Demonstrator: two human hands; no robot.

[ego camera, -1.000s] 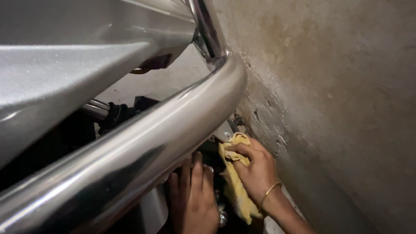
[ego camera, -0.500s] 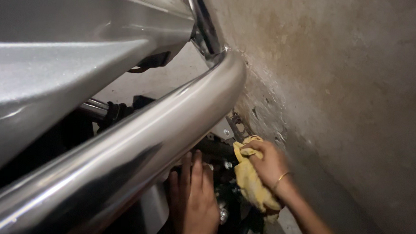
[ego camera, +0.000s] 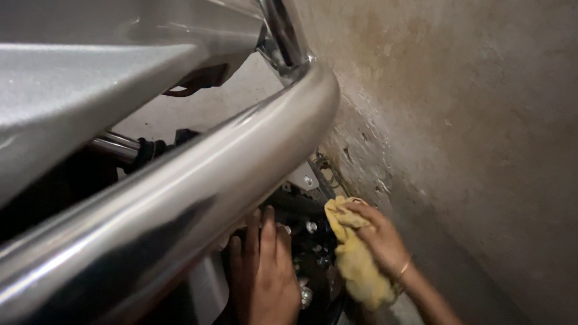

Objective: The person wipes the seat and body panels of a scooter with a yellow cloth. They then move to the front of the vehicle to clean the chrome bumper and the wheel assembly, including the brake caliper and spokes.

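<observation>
Right hand (ego camera: 380,238) clamped on crumpled yellow cloth (ego camera: 356,263), lower centre-right, pressed to dark bolted metal parts (ego camera: 311,238). Left hand (ego camera: 264,278) flat, fingers extended, under thick polished chrome tube (ego camera: 191,178). Stained plaster wall (ego camera: 485,125) right.

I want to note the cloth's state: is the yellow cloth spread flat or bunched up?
Bunched up: the yellow cloth is crumpled in the right hand.

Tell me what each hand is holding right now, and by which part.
The right hand grips a yellow cloth by its upper end, bunched under the fingers. The left hand holds nothing; it lies flat against dark machine parts.
</observation>
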